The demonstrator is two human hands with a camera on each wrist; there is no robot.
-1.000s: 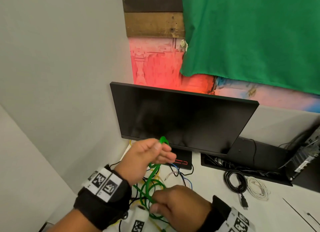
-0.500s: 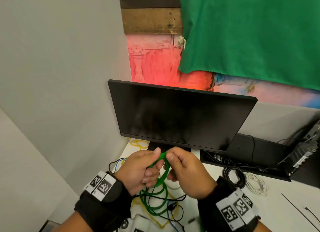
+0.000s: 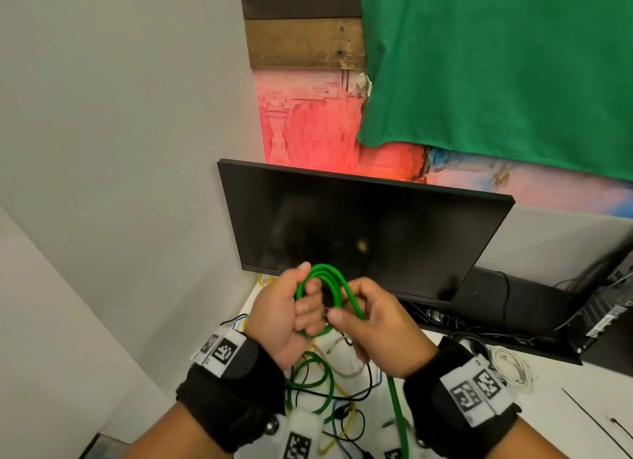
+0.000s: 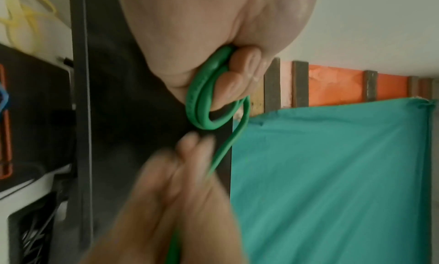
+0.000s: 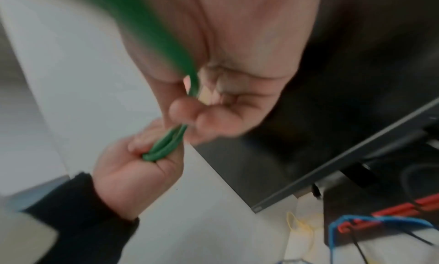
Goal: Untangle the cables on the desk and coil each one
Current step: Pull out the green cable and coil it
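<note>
The green cable (image 3: 325,287) looks light, springy and smooth, so its loops want a firm clasp where the turns bunch. The left hand (image 3: 284,313) clenches that small coil, raised before the monitor (image 3: 376,225). The right hand (image 3: 380,325) pinches the free run just right of it; slack trails to the near tangle (image 3: 329,390).

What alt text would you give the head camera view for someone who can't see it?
Left hand grips several loops of a green cable while the right hand pinches its free length, in front of a dark monitor. Tangled cables lie on the white desk below.
</note>
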